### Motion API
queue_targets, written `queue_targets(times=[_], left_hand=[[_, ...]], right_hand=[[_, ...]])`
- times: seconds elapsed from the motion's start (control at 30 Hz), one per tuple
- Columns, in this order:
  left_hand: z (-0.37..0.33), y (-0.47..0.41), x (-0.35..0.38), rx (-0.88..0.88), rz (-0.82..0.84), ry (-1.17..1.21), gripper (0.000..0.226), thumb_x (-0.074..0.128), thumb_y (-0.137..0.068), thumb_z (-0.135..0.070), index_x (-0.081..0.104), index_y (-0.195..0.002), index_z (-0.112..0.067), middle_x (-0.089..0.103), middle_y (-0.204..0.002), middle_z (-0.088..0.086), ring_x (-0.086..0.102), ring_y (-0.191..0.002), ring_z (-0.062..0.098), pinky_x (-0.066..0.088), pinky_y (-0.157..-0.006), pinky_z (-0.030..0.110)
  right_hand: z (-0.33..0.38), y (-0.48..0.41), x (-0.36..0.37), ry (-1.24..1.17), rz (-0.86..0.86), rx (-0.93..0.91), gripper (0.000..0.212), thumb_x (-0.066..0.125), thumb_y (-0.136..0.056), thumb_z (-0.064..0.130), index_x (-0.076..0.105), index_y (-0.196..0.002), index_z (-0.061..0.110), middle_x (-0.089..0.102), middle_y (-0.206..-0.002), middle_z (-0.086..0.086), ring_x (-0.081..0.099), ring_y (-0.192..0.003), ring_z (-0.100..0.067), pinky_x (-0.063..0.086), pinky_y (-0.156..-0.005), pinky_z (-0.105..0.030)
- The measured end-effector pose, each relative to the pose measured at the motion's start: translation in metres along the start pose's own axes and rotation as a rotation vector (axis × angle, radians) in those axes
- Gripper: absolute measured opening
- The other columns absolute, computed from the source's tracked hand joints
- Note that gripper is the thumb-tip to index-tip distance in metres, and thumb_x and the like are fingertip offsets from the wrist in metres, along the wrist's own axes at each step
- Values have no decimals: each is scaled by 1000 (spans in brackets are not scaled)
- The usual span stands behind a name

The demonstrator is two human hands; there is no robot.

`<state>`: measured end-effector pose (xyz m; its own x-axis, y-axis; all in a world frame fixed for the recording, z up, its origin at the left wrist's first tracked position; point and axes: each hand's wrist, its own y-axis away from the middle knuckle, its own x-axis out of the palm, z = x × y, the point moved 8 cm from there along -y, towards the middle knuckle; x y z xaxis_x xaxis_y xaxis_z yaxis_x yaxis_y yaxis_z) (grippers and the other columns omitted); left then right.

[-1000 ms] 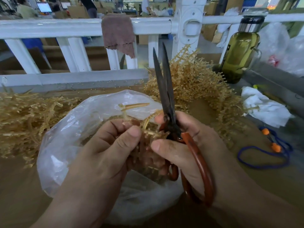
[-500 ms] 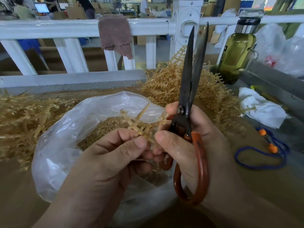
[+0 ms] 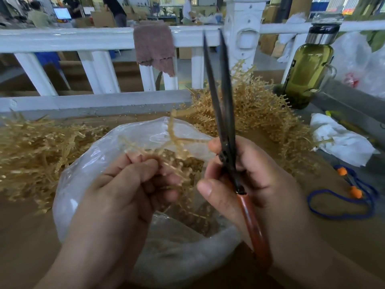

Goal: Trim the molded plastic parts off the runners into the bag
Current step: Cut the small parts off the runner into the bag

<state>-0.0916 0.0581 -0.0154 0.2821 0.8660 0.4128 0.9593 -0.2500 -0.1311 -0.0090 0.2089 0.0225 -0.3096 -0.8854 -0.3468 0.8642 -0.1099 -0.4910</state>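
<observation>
Left hand (image 3: pixel 125 195) pinches runner (image 3: pixel 171 128) over bag (image 3: pixel 68 195). Right hand (image 3: pixel 262 180) grips scissors (image 3: pixel 226 101), upright blades slightly apart, partly hiding runner pile (image 3: pixel 260 109) beyond. Bottle (image 3: pixel 308 67) farther right.

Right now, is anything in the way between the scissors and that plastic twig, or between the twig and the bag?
Nothing visible is. The left hand holds the runner over the mouth of the open bag. The scissors in the right hand point upward just beside it, with the blades slightly apart and only open space between.
</observation>
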Motion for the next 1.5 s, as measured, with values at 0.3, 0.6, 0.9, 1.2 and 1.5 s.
queue_targets(times=[0.3,0.6,0.9,1.2,1.5], left_hand=[[-29,-12,-41,215,-181,-51,45,52,-101,-9,67,-64,-29,69,-72,3,70,-64,15,56,-55,23],[-34,-14,-52,244,-218,-57,27,56,-90,-16,67,-68,-28,70,-78,5,71,-72,21,57,-61,29],[-26,-12,-46,204,-141,-104,28,57,-91,-16,69,-68,-27,71,-77,5,71,-71,20,57,-61,29],[-23,-10,-38,183,-130,-160,24,59,-87,-19,70,-66,-25,72,-77,11,74,-70,25,58,-59,31],[-29,-8,-36,247,-127,-263,29,56,-91,-18,70,-70,-31,73,-76,10,76,-75,32,60,-62,35]], right_hand=[[-17,-13,-2,426,344,237,60,43,-54,89,37,-112,74,58,-104,41,57,-93,18,50,-66,-17],[-25,-11,3,595,520,248,61,39,-57,90,42,-114,67,62,-102,28,58,-95,7,53,-75,-23],[-18,-10,8,593,582,226,57,40,-66,86,51,-109,50,66,-90,20,62,-82,1,49,-74,-24],[-18,-9,6,576,541,200,62,42,-69,85,54,-112,42,68,-90,18,64,-80,0,51,-68,-26],[-19,-9,4,558,560,187,54,42,-72,86,56,-105,46,64,-81,21,61,-69,0,47,-58,-20]])
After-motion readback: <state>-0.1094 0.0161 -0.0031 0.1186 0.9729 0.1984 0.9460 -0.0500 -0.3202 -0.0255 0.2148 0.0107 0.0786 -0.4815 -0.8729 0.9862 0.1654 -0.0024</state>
